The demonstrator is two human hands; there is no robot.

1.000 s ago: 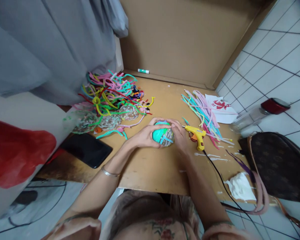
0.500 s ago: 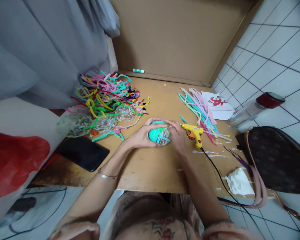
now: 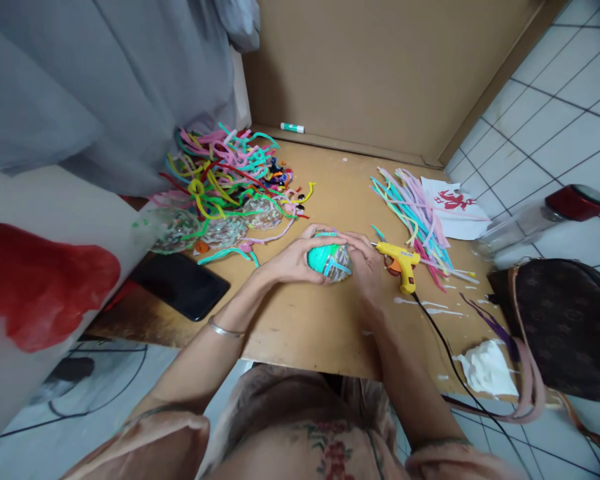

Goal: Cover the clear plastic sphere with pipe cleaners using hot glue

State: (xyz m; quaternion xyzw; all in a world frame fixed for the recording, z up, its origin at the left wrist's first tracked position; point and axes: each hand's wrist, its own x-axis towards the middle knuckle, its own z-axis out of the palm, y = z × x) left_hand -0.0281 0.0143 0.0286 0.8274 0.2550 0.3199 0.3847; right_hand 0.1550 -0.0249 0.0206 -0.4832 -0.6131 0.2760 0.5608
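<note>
A round ball (image 3: 325, 259) is held between my hands above the table's middle. Turquoise pipe cleaner covers its left side, a light-blue strip crosses its front, and the right part looks clear and ribbed. My left hand (image 3: 297, 258) wraps round it from the left, thumb below and fingers over the top. On the right side, the fingers of my right hand (image 3: 365, 261) are bent and pressed against the ball's upper right edge; my fingers hide part of it. Just right of that hand lies a yellow hot glue gun (image 3: 403, 263), its nozzle pointing toward my fingers.
Coloured pipe cleaners (image 3: 225, 167) are heaped at the left behind several clear ribbed balls (image 3: 223, 230). A black phone (image 3: 185, 287) lies near the left edge. More pipe cleaners (image 3: 415, 213), a bottle (image 3: 545, 217), crumpled tissue (image 3: 489, 368) and a brown bag (image 3: 565, 327) are at right.
The whole view has shifted, so the table things appear farther right. Both hands stay on the ball, with the right fingers slightly more closed over its upper edge.
</note>
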